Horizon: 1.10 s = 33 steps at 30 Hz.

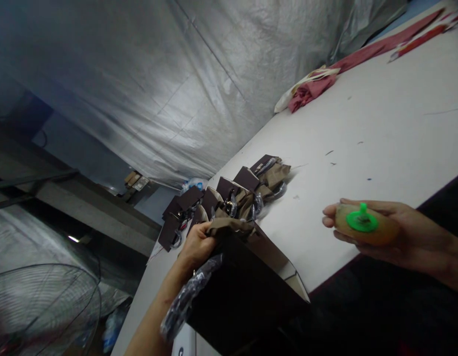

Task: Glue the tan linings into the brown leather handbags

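Observation:
My left hand [197, 243] is closed on a bunch of tan cloth [230, 226] at the top edge of a dark box [247, 291]; a crinkled plastic wrapper [186, 296] hangs along my left forearm. My right hand [384, 230] is curled around a yellowish translucent bottle [384, 236] with a green cap [361, 220], held at the table's near edge. A row of several dark brown cards with tan cloth and plastic-wrapped items [229, 195] lies on the white table [362, 143] just beyond my left hand.
Folded red cloth [310, 91] and red strips [417, 37] lie at the far side of the table. A silver tarp [158, 74] hangs behind. A wire fan guard [43, 306] stands at the lower left, below the table.

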Motion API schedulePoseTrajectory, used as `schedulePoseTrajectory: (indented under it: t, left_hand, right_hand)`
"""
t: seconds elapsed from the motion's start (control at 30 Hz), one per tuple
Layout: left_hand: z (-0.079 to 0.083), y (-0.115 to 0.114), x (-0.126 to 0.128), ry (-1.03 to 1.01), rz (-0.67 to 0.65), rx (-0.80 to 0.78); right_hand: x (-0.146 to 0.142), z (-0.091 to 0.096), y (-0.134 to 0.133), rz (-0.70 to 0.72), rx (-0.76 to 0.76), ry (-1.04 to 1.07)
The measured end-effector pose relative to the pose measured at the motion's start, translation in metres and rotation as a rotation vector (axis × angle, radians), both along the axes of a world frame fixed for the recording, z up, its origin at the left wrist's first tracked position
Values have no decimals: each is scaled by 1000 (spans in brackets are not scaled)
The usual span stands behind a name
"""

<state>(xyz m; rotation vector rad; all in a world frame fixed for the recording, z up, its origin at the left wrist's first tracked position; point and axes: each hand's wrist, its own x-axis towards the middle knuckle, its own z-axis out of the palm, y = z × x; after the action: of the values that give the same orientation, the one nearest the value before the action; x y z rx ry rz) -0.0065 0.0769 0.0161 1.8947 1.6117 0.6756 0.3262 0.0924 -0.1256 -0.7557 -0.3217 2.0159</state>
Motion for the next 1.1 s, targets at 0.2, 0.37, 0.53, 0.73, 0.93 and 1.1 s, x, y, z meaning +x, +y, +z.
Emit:
schedulePoseTrajectory:
  t: [0.2,0.37,0.53,0.73,0.93,1.1]
  left_hand:
    - [-1,1,-2,200,-157,197]
    - [0,13,14,77,-273,48]
    - [-31,44,30,-105,-275,-196]
    - [-105,77,47,-181,-406,-451]
    - [-127,101,42,-261,-371,-482]
    - [-131,108,36,-289,-372,-503]
  right_hand:
    - [-1,-4,-4,37,35,9]
    - [2,-6,-6,5,3,-47]
    - [6,-9,0,-81,-86,-135]
    - [17,-30,14,-215,210,-403]
    - [35,-54,29,-311,706,-913]
    - [29,-56,37,-360,953,-1031]
